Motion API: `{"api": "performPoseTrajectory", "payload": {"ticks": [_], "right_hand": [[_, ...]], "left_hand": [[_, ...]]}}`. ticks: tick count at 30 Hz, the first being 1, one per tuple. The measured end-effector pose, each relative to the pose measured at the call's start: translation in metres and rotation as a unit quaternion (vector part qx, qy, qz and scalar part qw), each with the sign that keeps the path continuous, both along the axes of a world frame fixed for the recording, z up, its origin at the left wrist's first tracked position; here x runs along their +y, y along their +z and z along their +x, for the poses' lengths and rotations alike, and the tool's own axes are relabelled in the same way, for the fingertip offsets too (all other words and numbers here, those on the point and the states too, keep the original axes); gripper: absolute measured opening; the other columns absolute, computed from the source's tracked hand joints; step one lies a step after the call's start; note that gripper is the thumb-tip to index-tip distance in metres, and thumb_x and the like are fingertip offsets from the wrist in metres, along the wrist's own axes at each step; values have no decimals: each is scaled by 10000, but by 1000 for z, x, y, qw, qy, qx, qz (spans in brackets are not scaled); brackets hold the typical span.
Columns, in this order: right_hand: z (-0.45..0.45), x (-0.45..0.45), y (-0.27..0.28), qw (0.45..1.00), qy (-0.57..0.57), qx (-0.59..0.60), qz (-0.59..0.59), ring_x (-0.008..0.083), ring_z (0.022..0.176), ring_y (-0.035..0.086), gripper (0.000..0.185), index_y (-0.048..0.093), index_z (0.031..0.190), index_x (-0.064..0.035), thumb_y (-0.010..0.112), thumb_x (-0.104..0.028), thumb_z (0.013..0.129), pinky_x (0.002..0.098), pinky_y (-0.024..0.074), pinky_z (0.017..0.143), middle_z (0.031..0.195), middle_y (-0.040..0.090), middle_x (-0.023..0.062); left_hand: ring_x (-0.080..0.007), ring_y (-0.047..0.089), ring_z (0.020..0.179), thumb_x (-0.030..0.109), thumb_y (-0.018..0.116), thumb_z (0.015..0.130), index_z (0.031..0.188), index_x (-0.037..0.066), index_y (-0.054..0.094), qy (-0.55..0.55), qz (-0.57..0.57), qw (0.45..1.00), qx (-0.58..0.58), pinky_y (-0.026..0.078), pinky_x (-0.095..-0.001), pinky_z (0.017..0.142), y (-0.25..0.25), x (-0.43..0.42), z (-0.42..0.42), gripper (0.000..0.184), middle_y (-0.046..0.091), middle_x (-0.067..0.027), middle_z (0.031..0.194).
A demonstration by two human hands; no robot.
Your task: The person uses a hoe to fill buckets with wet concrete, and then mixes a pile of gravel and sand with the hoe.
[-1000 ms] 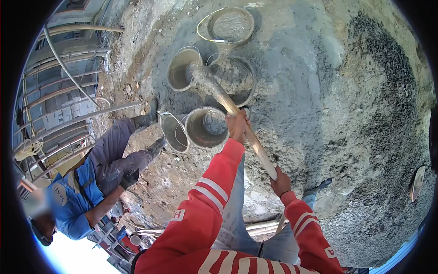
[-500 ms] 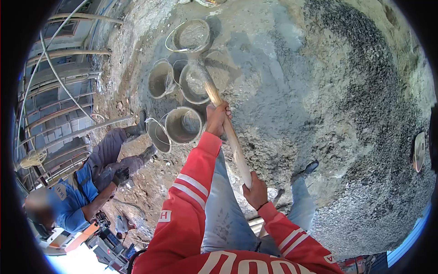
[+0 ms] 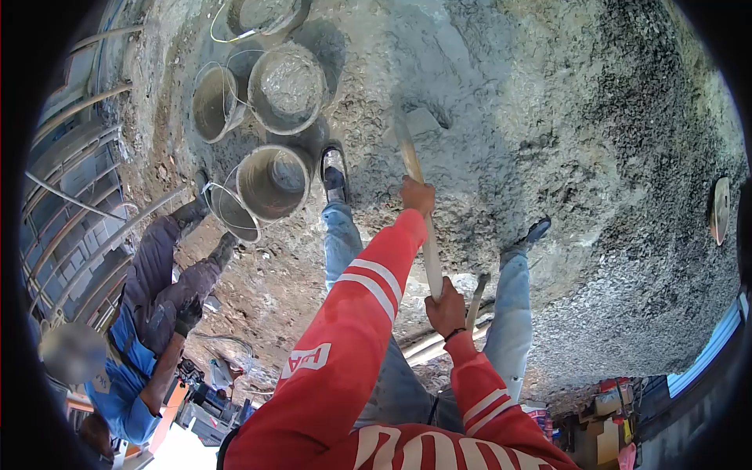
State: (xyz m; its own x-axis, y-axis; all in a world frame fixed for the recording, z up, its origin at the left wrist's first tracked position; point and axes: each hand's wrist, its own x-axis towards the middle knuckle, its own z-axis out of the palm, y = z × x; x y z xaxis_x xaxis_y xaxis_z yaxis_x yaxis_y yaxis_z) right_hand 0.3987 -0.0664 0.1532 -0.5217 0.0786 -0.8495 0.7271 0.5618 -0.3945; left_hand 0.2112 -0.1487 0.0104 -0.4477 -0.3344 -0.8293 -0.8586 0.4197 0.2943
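Shovel (image 3: 430,244) stands slanted in front of the wearer in the head view, its wooden handle running up from the hands to a grey blade (image 3: 424,121) at the wet concrete mix (image 3: 462,70); the blade's edges merge with the mix, so how deep it sits cannot be told. The left hand (image 3: 417,196) has its fingers clamped around the middle of the handle. The right hand (image 3: 446,309), a dark band at its wrist, is closed around the handle's near end. Just beside it, a second wooden stick (image 3: 475,304) leans near the right leg.

To the left of the blade stand mortar buckets: two, a farther bucket (image 3: 301,19) and a nearer bucket (image 3: 287,131), hold grey mix; a tilted bucket (image 3: 207,106), a wide bucket (image 3: 249,186) and a small bucket (image 3: 232,215) show their inner walls. Beyond these, a co-worker (image 3: 138,413) in a blue shirt wears a dark glove (image 3: 188,315). Dark gravel (image 3: 627,313) spreads along the right.
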Motion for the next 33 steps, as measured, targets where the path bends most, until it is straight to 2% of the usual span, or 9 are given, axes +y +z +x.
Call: {"api": "performPoseTrajectory", "payload": {"ticks": [2,4,7,11,20,22,28,30,33], "right_hand": [[24,10,20,996,64,-61,25,465,788,636,367,471,1032,-24,657,-180,757,548,512,730,804,648,274],[39,17,29,991,96,-79,49,462,784,641,362,458,1033,-19,637,-200,775,539,512,738,807,651,275],[20,13,53,988,107,-95,50,465,790,641,377,455,1020,7,632,-223,779,536,510,745,818,646,292],[-39,4,81,990,108,-90,33,472,805,636,398,458,981,61,622,-241,780,537,506,748,830,636,316],[-101,-119,194,985,158,-61,-9,512,760,619,453,357,1017,131,595,-178,787,552,511,708,794,595,373],[-110,-141,230,980,183,-59,-39,511,743,617,455,351,1017,133,594,-175,788,558,509,694,774,592,367],[-70,-127,283,950,262,-83,-145,480,650,613,418,385,1003,58,641,-160,754,535,504,617,715,596,306],[-35,-97,252,945,281,-89,-138,452,680,632,391,419,1017,19,641,-177,762,535,503,623,728,617,275],[-8,-63,134,941,321,18,-102,411,669,642,321,476,1009,-62,652,-152,756,508,503,591,701,632,197]], "left_hand": [[-382,675,669,136,640,785,1097,-124,446,-79,-106,991,14,566,-453,571,-94,-1,105,450,639,-274,910],[-331,659,550,123,637,768,936,-110,557,121,8,991,-58,531,-452,476,-36,7,108,298,620,-200,650],[-270,599,429,82,625,762,819,-98,578,125,105,976,-141,483,-409,377,-56,1,126,194,583,-151,587],[-246,563,435,85,599,789,682,-5,568,222,266,928,-138,489,-400,426,-58,-2,110,144,542,-101,555],[-211,531,485,101,613,829,789,91,534,381,399,813,-187,467,-359,429,-2,-118,43,90,527,-71,623],[-170,496,502,118,579,892,857,63,514,460,482,726,-170,457,-349,471,5,-157,37,92,505,-46,652],[-106,450,462,80,590,881,833,59,513,501,315,804,49,445,-275,435,168,-241,41,93,460,2,606],[-103,469,458,74,587,877,843,63,500,530,265,797,118,444,-273,432,209,-248,48,94,482,-9,619],[-115,458,493,76,588,874,846,55,515,540,172,808,163,435,-275,459,182,-246,63,80,489,-23,667]]}}
